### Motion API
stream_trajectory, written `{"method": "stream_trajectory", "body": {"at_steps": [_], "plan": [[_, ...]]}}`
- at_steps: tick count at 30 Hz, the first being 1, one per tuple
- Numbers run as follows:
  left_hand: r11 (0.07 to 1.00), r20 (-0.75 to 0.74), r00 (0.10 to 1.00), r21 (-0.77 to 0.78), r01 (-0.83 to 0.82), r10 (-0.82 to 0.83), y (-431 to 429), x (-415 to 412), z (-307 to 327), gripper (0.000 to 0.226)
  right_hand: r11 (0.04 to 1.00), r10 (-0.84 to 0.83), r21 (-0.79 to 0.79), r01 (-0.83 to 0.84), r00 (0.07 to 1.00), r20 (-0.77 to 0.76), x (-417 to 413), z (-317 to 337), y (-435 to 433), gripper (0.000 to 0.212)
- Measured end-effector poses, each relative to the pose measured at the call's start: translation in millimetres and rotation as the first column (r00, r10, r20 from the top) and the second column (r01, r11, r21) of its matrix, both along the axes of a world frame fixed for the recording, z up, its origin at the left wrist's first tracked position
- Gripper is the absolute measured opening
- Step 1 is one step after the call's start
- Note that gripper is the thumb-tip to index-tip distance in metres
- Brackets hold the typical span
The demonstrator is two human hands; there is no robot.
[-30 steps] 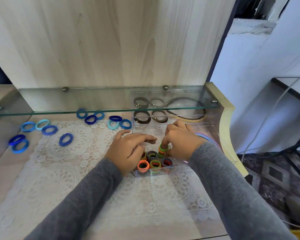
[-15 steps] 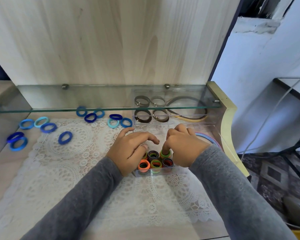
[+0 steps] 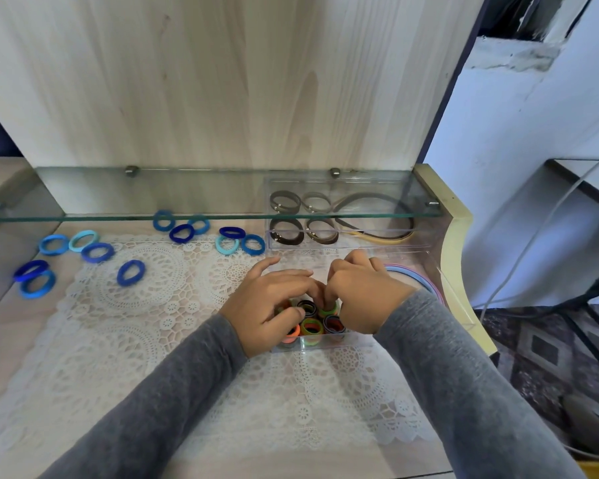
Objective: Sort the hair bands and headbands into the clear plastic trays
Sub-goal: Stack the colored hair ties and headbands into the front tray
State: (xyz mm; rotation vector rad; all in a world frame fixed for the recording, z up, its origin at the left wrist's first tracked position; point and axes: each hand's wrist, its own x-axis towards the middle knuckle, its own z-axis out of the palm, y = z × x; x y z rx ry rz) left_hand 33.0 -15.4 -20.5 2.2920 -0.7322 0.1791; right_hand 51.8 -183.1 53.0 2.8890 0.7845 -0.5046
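Note:
A small clear tray (image 3: 325, 342) on the lace mat holds upright stacks of coloured hair bands: orange (image 3: 291, 335), green and orange (image 3: 311, 327), dark (image 3: 333, 323) and black (image 3: 306, 305). My right hand (image 3: 360, 295) pinches the top of a green hair band (image 3: 328, 311) in the tray's back row. My left hand (image 3: 270, 302) lies over the tray's left side, thumb against the orange stack, fingertips meeting the right hand's. Several blue hair bands (image 3: 130, 272) lie loose on the left and at the back (image 3: 182, 232).
Under a glass shelf (image 3: 187, 216), a long clear tray (image 3: 419, 245) holds brown bands (image 3: 287, 232) and thin headbands (image 3: 388, 233). Pastel headbands (image 3: 421, 281) lie in another clear tray on the right. The desk's yellow edge (image 3: 464, 271) drops off to the right.
My left fingers have slid right over the tray until they touch my right fingertips at the green band. My right hand has stayed on that stack.

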Motion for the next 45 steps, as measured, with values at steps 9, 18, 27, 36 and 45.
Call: {"method": "stream_trajectory", "body": {"at_steps": [9,18,27,36,45], "plan": [[1.0,-0.027,1.0,-0.014,0.007,-0.008,-1,-1,-1,0.04,0.908,-0.086,0.418,0.033,0.99,0.109,13,-11,-22,0.042],[0.948,0.168,0.951,0.144,-0.283,0.258,-2,-2,0,0.041,0.821,-0.256,0.56,0.107,0.947,0.193,11,-49,-30,0.043],[0.932,0.153,0.958,0.235,-0.275,0.244,-2,-3,-4,0.06,0.804,-0.279,0.585,0.106,0.936,0.214,2,-51,-29,0.039],[0.941,0.144,0.955,0.186,-0.285,0.261,1,-5,-3,0.059,0.85,-0.288,0.504,0.154,0.937,0.2,-3,-44,-30,0.037],[0.944,0.25,0.925,0.089,-0.316,0.286,14,-7,-8,0.052,0.836,-0.299,0.522,0.17,0.938,0.174,-7,-48,-35,0.029]]}}
